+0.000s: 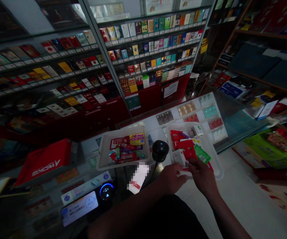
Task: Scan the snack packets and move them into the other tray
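My left hand (pixel 173 178) and my right hand (pixel 201 174) meet at the near edge of the right-hand white plastic tray (pixel 216 166). The fingers of both are closed in a pinch around something small, whitish and red, mostly covered by them and too dark to name. Just beyond my fingertips in that tray are a small white box (pixel 179 157), red packets (pixel 188 148) and a green packet (pixel 202 153). Another small white-and-green box (pixel 197 130) lies toward its far end. A black scanner-like device (pixel 160 150) on a cable stands left of this tray.
A second white tray (pixel 103 156) holds sweets and a yellow pack (pixel 137 139). Nearer me are a blurred white-and-red item (pixel 138 179) and a lit payment device (pixel 80 207). A red box (pixel 45 162) lies left. Shelves of cigarette packs (pixel 155 25) stand behind the glass counter (pixel 243 126).
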A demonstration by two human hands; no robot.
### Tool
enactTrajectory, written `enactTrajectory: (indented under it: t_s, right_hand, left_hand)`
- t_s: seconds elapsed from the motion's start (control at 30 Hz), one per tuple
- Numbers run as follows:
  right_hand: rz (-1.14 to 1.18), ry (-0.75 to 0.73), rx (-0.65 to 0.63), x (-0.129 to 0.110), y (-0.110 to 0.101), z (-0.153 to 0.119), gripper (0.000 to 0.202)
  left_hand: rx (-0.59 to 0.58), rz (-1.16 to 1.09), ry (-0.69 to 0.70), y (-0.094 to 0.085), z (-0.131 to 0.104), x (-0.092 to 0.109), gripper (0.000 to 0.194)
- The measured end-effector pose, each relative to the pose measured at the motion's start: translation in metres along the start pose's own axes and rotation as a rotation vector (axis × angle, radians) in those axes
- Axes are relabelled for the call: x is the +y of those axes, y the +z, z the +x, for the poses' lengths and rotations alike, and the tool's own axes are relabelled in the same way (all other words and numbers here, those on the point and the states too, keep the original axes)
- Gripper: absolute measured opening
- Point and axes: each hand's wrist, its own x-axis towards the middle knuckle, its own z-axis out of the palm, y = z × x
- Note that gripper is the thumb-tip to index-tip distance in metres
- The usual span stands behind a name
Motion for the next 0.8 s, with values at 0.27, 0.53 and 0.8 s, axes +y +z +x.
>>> enactTrajectory:
  t_s: [0.27, 0.53, 0.8]
  right_hand:
    - [-0.029, 0.038, 0.002, -0.005, -0.005, -0.016, 0.041]
    - [0.009, -0.011, 0.076, -0.044, 0.004, -0.04, 0.035]
    - [0.316, -0.066, -0.294, -0.113, 0.083, -0.046, 0.026]
  left_hand:
    - [0.045, -0.026, -0.191, -0.023, -0.05, -0.034, 0.023]
    - [0.2, -0.143, -0.301, -0.062, -0.111, -0.074, 0.026]
    - [0.433, -0.187, -0.194, -0.152, -0.117, -0.097, 0.033]
